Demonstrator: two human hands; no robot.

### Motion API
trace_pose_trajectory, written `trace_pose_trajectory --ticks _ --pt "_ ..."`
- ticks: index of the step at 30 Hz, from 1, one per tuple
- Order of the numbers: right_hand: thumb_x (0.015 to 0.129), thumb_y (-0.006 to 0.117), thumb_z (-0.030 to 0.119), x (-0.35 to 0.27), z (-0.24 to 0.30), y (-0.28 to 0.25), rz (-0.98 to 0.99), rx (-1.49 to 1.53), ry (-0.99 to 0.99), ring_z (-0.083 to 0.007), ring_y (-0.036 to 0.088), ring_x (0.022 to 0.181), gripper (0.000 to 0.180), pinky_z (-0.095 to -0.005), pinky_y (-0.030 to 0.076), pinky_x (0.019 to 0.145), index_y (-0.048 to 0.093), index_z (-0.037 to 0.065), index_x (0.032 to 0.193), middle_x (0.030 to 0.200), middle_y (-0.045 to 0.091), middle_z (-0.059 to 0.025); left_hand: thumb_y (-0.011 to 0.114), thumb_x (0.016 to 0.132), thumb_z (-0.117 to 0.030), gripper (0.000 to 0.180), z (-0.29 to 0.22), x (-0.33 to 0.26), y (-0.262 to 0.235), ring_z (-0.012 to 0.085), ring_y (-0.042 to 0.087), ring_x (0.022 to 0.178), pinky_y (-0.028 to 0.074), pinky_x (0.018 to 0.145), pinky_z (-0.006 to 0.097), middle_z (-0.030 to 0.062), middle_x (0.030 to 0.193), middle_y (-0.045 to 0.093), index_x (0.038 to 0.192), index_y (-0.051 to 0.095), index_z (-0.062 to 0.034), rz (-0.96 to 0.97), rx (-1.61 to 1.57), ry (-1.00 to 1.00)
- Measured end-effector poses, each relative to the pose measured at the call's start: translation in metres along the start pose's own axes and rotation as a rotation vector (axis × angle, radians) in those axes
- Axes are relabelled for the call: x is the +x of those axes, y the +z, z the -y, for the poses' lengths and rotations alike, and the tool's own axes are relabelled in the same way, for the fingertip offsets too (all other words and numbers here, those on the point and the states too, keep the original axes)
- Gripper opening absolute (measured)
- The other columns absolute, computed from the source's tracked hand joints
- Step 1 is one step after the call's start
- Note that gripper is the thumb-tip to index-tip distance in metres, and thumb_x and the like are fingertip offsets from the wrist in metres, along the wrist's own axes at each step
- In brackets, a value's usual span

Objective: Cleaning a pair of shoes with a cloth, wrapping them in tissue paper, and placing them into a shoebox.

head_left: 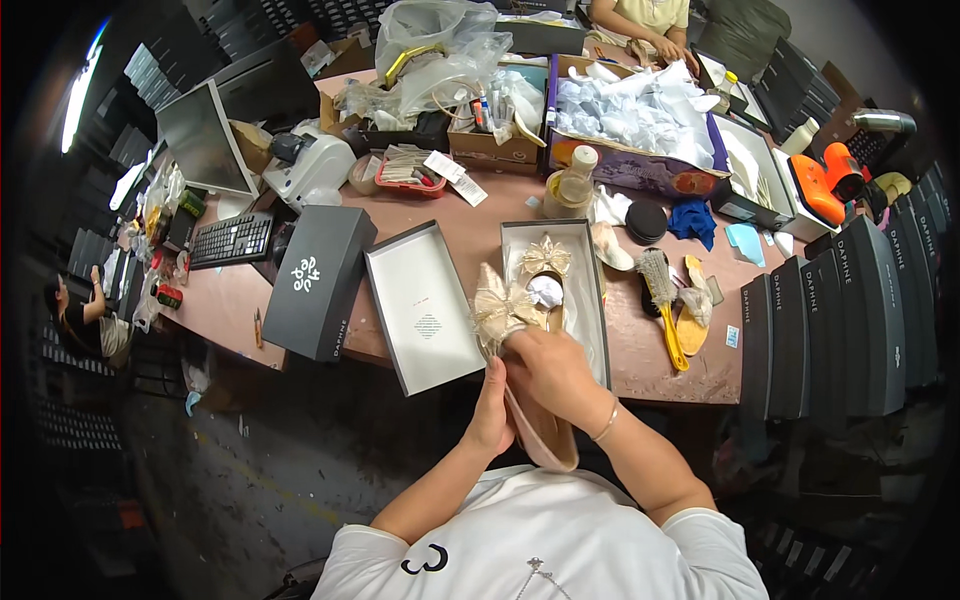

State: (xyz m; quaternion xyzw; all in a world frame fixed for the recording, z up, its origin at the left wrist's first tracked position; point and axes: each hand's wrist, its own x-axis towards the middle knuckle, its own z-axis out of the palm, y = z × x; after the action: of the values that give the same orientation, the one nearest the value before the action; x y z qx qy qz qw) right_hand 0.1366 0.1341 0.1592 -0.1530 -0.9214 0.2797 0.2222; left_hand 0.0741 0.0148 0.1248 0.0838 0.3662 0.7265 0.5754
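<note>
One pale shoe (545,428) with a bow was in the person's hands, toe over an uncovered box (598,340), heel near the white shirt (540,535). The left hand (488,408) gripped its side; the right hand (556,372) bent its fingers at the bow, tips hidden, so I couldn't tell their grip. Another bowed shoe (545,258) lay inside the box, a lid (425,312) to its left and a yellow-handled brush (664,305) to its right.

white lettering on dark boxes (866,318), print inside pale lid (422,308)
</note>
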Motion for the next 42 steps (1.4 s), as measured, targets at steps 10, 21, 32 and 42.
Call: trace_pose_trajectory --ticks 10,21,32,42 --pt "0.070 0.083 0.027 0.014 -0.050 -0.034 0.046 0.503 0.300 -0.0251 0.060 0.082 0.073 -0.0329 0.050 0.073 0.047 0.002 0.129 0.105 0.056 -0.0171 0.059 0.091 -0.042 0.052 -0.071 0.037 -0.064 0.0219 0.065 0.087 0.057 0.072 0.036 0.0101 0.105 0.062 0.127 0.046 -0.0060 0.061 0.004 -0.205" --pt "0.080 0.072 0.028 -0.058 -0.043 -0.020 0.317 0.146 0.043 -0.0319 0.062 0.072 0.025 -0.0403 0.051 0.064 0.061 0.005 0.080 0.083 0.058 -0.0110 0.055 0.097 -0.029 0.055 -0.031 0.046 -0.042 0.0248 0.047 0.127 0.038 0.107 0.038 0.0164 0.133 0.049 0.138 0.037 0.0036 -0.150 0.218 0.114" --pt "0.083 0.069 0.024 -0.039 0.011 -0.083 0.234 0.353 0.038 -0.0304 0.061 0.069 0.022 -0.0397 0.050 0.060 0.062 0.007 0.093 0.081 0.057 -0.0089 0.052 0.095 -0.036 0.062 -0.003 0.050 -0.017 0.0228 0.057 0.114 0.047 0.098 0.038 0.0112 0.132 0.051 0.144 0.029 -0.0067 0.082 -0.153 -0.122" --pt "0.077 0.065 0.012 0.009 -0.038 0.002 0.002 -0.322 0.113 -0.0257 0.065 0.065 0.016 -0.0369 0.050 0.052 0.055 0.009 0.090 0.076 0.058 -0.0078 0.053 0.088 -0.020 0.070 0.000 0.021 -0.011 0.0232 0.050 0.122 0.044 0.101 0.037 0.0136 0.137 0.042 0.148 0.017 -0.0085 0.009 0.175 0.148"
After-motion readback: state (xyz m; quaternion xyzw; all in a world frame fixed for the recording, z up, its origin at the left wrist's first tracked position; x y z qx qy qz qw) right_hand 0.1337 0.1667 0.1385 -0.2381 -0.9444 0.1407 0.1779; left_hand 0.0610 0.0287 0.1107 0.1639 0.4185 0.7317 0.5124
